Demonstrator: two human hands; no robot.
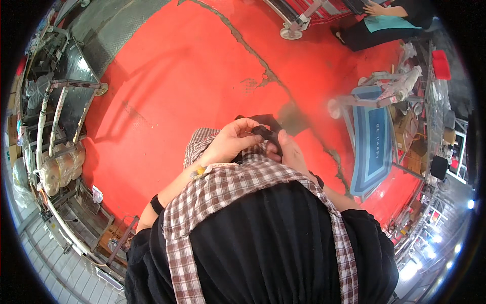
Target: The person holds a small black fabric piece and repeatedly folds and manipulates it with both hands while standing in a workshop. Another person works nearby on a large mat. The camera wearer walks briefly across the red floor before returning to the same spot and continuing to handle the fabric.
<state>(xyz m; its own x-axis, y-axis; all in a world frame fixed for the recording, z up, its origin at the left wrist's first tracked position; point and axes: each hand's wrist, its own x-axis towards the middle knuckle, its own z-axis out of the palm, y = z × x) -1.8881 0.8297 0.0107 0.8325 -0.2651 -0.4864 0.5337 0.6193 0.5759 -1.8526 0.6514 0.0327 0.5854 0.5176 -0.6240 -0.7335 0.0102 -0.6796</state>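
My left hand (pixel 230 142) and my right hand (pixel 289 152) are raised in front of my chest over a red floor (pixel 187 76). Both grip a small black object (pixel 266 133), a dark strap or cloth-like piece, with more of it showing behind the fingers. My left thumb and fingers pinch its near end; my right fingers close on its right side. A checked brown-and-white apron (pixel 238 177) with shoulder straps lies over my black top just below the hands. A black band sits on each wrist.
A metal rack (pixel 61 116) with bagged goods stands at the left. A blue-topped trolley (pixel 374 142) stands at the right beside cluttered shelving (pixel 440 126). Another person (pixel 385 23) in black sits at the upper right. A crack runs across the floor.
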